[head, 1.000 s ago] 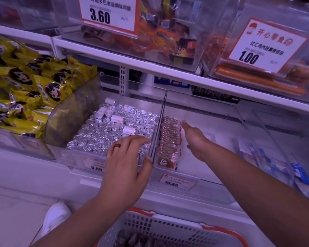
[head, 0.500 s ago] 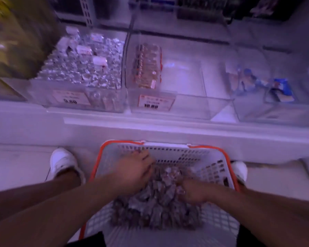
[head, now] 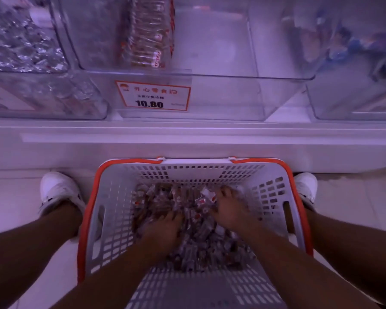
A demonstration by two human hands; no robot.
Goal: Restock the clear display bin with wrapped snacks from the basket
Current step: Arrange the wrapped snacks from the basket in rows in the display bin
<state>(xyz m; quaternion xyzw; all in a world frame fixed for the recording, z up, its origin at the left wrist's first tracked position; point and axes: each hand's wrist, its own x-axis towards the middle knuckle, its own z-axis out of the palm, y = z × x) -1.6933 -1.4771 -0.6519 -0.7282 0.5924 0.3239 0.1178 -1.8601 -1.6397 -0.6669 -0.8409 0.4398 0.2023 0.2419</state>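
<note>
Moved: since half a second ago the left hand [head: 163, 230] has slid nearer the person in the basket [head: 112, 197], and the right hand [head: 228, 208] has gone farther forward.
Left hand: palm down on the wrapped snacks [head: 194, 239], fingertips buried; grip cannot be told.
Right hand: fingers curled into the pile, gathering wrappers.
Clear display bin [head: 232, 72]: on the shelf beyond both hands, one row of snacks at its left.
Price label [head: 153, 95]: on the bin front, reads 10.80.

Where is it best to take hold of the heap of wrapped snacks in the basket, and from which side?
Probably from above, at the heap's two flanks. The wrapped snacks lie loose and small in the basket, whose walls block the sides, so both hands, left hand and right hand, should cup inward and scoop a bunch.
</note>
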